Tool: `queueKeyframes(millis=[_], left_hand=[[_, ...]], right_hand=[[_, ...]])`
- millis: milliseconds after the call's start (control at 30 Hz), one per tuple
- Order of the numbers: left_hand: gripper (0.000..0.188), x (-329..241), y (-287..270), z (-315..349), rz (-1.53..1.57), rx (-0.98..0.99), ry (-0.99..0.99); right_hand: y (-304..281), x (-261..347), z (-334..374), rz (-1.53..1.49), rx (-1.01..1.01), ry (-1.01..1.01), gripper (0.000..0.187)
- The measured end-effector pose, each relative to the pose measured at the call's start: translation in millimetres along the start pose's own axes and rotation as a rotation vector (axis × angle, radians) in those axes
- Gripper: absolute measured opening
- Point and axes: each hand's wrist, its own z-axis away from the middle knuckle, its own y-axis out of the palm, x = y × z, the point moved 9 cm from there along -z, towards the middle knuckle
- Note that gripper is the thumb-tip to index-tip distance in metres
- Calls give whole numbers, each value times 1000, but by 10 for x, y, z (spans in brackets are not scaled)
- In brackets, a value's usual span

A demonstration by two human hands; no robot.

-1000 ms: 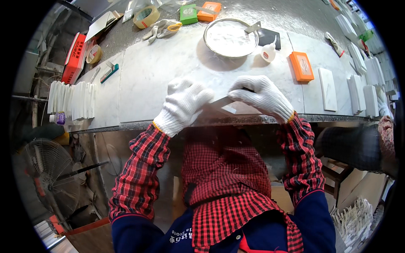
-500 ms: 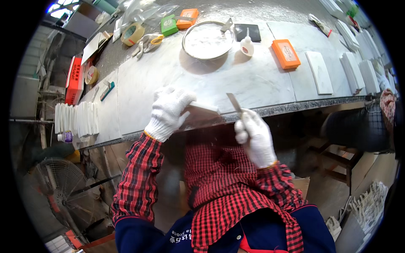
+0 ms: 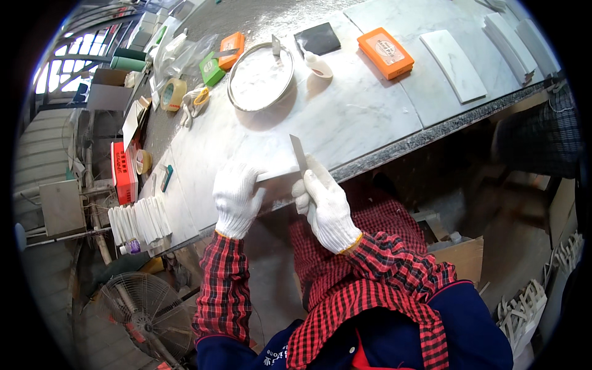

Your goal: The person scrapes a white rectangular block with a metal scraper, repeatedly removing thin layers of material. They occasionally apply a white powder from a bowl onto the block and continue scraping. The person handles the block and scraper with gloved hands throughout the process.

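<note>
My left hand, in a white knit glove, is closed at the near table edge around the end of a thin white stone strip. In my gloved right hand is a flat metal putty knife, its blade pointing up and away. The blade stands near the strip's right end; whether they touch I cannot tell. Beyond my hands sits a round metal dish of white paste or powder, with a metal scraper at its rim. A small white squeeze bottle is right of the dish.
An orange box and a white marble piece lie to the right. Stacked white strips stand at the left table end, near a red box. Tape lies farther back. A floor fan is lower left.
The view has swung, so the table now slants up to the right. My right hand has come closer to my left, bringing the putty knife near the strip.
</note>
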Motion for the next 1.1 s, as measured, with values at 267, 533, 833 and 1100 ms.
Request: queueKeyframes(millis=[267, 533, 833, 1100], left_hand=[[41, -7, 49, -24, -30, 10, -14], [41, 1, 28, 11, -45, 10, -19], [34, -25, 7, -59, -24, -23, -8], [39, 394, 200, 200, 912, 186, -754]], right_hand=[[258, 173, 120, -50, 44, 95, 51], [57, 86, -59, -39, -38, 63, 43], [136, 444, 11, -45, 115, -65, 50], [-385, 1067, 493, 371, 130, -165, 43]])
